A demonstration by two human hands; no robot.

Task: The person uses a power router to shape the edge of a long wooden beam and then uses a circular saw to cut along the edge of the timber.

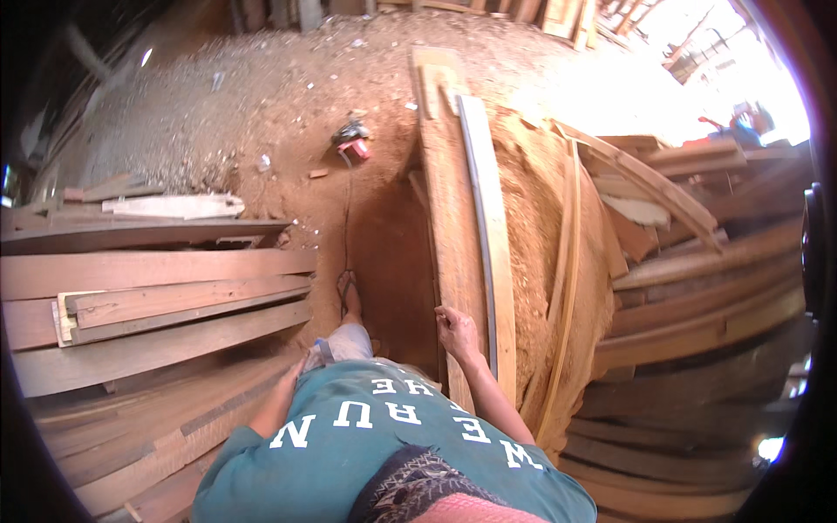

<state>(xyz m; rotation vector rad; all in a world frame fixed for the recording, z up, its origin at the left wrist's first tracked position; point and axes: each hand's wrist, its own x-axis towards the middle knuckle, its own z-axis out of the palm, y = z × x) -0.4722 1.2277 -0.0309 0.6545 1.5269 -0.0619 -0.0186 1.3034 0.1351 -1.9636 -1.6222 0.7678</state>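
My right hand (458, 331) is over the left edge of a long, wide wooden board (449, 200) that runs away from me. Its fingers are curled closed, and whatever they may hold is hidden. On the board lies a narrower pale strip of wood (499, 261) with a dark grey band (479, 209) along its left side. My left arm (272, 405) hangs beside my body, near a stack of planks (157, 322). The fingers of that hand are hidden by the shirt and my leg.
A red and black object (356, 144) sits on the sawdust-covered floor (261, 113), with a thin cord (349, 218) running toward my foot (349, 292). Sawdust is heaped (532, 200) right of the board. Stacked timber (697, 305) fills the right side, with a slanting plank (645, 179) above it.
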